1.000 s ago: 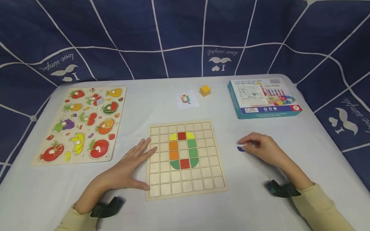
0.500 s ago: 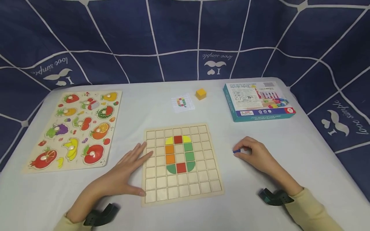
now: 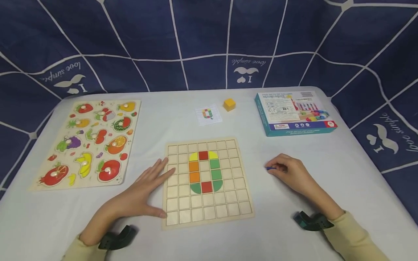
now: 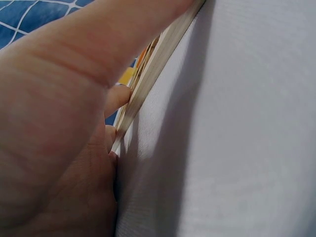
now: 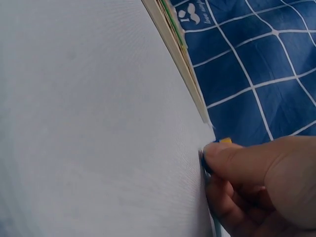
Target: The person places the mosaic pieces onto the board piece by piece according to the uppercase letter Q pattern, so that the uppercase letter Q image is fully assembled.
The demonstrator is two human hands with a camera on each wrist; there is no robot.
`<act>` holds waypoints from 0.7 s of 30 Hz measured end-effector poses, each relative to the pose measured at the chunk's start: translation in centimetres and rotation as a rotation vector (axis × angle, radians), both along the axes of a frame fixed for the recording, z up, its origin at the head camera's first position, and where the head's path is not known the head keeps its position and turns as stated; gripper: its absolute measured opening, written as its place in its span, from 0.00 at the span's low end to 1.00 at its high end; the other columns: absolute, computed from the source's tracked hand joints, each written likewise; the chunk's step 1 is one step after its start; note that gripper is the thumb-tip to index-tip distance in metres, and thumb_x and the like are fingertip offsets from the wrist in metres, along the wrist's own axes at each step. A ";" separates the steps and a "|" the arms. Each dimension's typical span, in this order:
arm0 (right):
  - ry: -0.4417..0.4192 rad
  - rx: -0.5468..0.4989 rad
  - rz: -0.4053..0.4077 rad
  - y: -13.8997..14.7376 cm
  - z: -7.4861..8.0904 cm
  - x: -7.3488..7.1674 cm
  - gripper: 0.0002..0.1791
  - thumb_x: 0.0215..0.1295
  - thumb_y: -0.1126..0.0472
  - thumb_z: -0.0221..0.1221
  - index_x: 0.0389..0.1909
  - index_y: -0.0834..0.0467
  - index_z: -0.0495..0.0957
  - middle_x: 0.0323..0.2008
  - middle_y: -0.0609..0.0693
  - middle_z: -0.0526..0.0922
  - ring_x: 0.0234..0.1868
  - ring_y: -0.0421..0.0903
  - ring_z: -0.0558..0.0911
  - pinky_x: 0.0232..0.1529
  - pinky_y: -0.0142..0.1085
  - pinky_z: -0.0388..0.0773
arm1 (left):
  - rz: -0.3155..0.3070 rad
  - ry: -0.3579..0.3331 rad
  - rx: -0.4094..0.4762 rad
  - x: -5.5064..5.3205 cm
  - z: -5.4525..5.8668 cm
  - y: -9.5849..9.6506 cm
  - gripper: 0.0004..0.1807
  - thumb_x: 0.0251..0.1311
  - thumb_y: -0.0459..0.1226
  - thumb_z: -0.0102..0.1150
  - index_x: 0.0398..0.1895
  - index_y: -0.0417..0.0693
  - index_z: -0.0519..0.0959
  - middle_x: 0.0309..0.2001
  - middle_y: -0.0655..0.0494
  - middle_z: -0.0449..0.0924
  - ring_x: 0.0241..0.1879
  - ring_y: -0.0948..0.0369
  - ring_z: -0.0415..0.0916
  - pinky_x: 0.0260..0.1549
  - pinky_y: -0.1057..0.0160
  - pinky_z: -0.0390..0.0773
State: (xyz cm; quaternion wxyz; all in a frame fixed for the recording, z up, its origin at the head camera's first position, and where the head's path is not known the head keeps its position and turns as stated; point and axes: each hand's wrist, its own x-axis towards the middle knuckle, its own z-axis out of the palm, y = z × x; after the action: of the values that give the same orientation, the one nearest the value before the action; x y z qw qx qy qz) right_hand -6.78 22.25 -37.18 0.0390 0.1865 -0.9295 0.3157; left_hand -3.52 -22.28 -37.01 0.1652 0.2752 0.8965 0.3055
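Note:
A wooden grid board (image 3: 230, 197) lies in front of me in the head view. Red, orange, yellow and green flat tiles form an upright ring on it. My left hand (image 3: 140, 195) rests at the board's left edge, fingers spread, with fingertips on the border and the thumb against the lower left corner. To the right of the board, my right hand (image 3: 290, 174) pinches a small dark blue piece (image 3: 270, 168) between thumb and fingers, close to the tabletop. Most of that piece is hidden by the fingers, so its full shape cannot be seen.
Behind the board lies a small paper card (image 3: 208, 115) printed with a similar coloured ring, beside a yellow block (image 3: 229, 104). A fruit puzzle board (image 3: 94, 145) lies on the left. At the back right is a teal box (image 3: 295, 113).
My right hand has lifted and turned the blue piece slightly between thumb and fingers. The left hand keeps its place at the board. The head view has shifted a little.

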 end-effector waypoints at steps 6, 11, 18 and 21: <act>-0.060 -0.151 0.042 -1.1 0.4 0.1 0.10 0.50 0.75 0.66 0.33 0.60 0.83 0.30 0.44 0.81 0.29 0.39 0.79 0.30 0.27 0.77 | -0.003 0.007 -0.011 -0.3 0.0 -0.1 0.64 0.29 0.65 0.70 0.73 0.57 0.52 0.74 0.53 0.31 0.71 0.52 0.28 0.63 0.43 0.38; -0.187 -0.287 0.059 -4.3 1.0 0.6 0.07 0.51 0.73 0.66 0.31 0.61 0.82 0.27 0.46 0.81 0.27 0.41 0.79 0.29 0.29 0.77 | -0.001 0.005 -0.010 -0.3 0.1 -0.2 0.64 0.29 0.64 0.70 0.73 0.56 0.52 0.74 0.54 0.31 0.71 0.52 0.28 0.63 0.43 0.38; -0.370 -0.342 0.127 -9.1 1.1 2.1 0.06 0.52 0.68 0.67 0.29 0.57 0.80 0.23 0.43 0.78 0.23 0.40 0.75 0.24 0.29 0.74 | -0.002 0.008 -0.009 -0.4 0.0 0.0 0.64 0.29 0.65 0.70 0.73 0.57 0.52 0.74 0.54 0.32 0.71 0.54 0.27 0.63 0.44 0.38; -0.360 -0.324 0.164 -10.3 0.9 3.1 0.07 0.50 0.66 0.69 0.26 0.53 0.80 0.21 0.40 0.77 0.22 0.39 0.72 0.21 0.27 0.70 | 0.000 0.004 -0.008 -0.2 0.0 0.0 0.64 0.29 0.65 0.70 0.73 0.56 0.52 0.74 0.54 0.32 0.71 0.54 0.27 0.63 0.44 0.38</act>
State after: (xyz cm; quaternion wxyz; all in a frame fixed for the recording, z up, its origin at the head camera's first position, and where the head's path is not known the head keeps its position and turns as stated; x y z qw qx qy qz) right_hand -3.70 11.92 -36.27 -0.1233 0.1935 -0.8405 0.4908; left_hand -3.70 -22.24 -37.04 0.1647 0.2751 0.8980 0.3013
